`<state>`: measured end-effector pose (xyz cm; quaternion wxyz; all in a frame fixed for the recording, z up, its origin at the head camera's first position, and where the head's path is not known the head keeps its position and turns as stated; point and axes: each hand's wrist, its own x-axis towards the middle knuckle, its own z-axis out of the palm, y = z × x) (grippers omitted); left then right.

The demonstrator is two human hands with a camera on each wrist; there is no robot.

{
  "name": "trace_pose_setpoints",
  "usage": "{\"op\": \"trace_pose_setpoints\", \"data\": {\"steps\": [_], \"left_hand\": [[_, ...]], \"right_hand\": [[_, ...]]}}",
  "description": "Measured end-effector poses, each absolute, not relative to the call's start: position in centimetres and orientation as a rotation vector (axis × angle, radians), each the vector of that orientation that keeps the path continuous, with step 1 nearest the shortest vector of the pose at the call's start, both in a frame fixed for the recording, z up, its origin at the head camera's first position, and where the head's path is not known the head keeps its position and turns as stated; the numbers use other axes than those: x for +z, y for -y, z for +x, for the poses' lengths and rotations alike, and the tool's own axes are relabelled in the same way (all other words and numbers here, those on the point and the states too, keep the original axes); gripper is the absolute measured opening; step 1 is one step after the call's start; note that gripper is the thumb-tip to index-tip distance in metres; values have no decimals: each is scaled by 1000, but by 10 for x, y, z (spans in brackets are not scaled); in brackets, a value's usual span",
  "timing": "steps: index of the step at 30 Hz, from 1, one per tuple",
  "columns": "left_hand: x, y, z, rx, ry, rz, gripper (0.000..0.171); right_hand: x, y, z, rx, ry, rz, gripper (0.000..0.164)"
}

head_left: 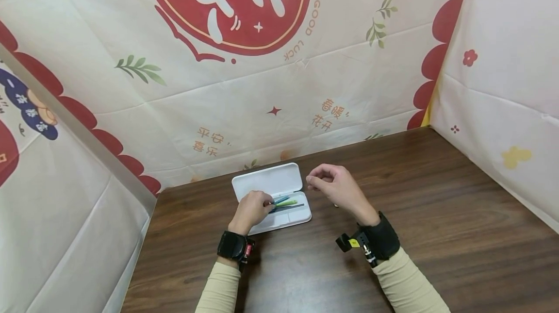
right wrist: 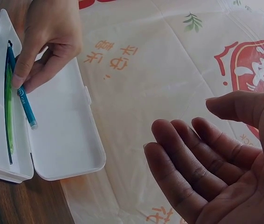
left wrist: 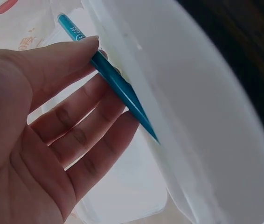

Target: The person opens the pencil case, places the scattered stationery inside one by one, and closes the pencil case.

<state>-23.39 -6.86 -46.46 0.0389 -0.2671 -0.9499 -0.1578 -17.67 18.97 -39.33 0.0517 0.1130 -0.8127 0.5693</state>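
"What's the biggest thing in front of you?"

"A white cloth backdrop (head_left: 244,94), printed with red shapes, green sprigs and the words GOOD LUCK. Below it spreads a dark wood-grain table (head_left: 301,279), and my cream sleeves (head_left: 406,284) reach in over that from the near side"

"And what are you working at?"

"A white pencil case (head_left: 299,215) near the table's far edge. Its lid (head_left: 267,181) is open on the backdrop side, and there's a divider in the tray"

"How are your hands?"

"My left hand (head_left: 253,210) is at the tray with a narrow grip: thumb and fingers pinch a teal pen (left wrist: 120,88). My right hand (head_left: 338,188) is raised just beside the case, holding nothing, with a clear gap between the thumb and the gently bent fingers. A black strap (head_left: 379,236) goes round each wrist"

"Where exactly is the pen?"

"Slanting across my left fingers. Its lettered end sticks out past my thumb, and the other end dips behind the case's white side, so I can't tell whether the tip touches the tray"

"Anything smaller?"

"A bright green pen-shaped item (head_left: 287,203) and a thin dark rod (head_left: 294,206) lie next to each other in the tray. A little tan thing (head_left: 336,205) peeks out beside my right hand, too small to name"
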Motion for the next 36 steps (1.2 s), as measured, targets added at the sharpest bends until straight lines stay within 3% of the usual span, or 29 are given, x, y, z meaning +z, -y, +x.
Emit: {"op": "trace_pose_setpoints", "data": {"steps": [36], "left_hand": [[-466, 72, -232, -494, 2950, -836, 4]], "right_hand": [[-395, -187, -178, 1744, 2490, 368, 12]]}}
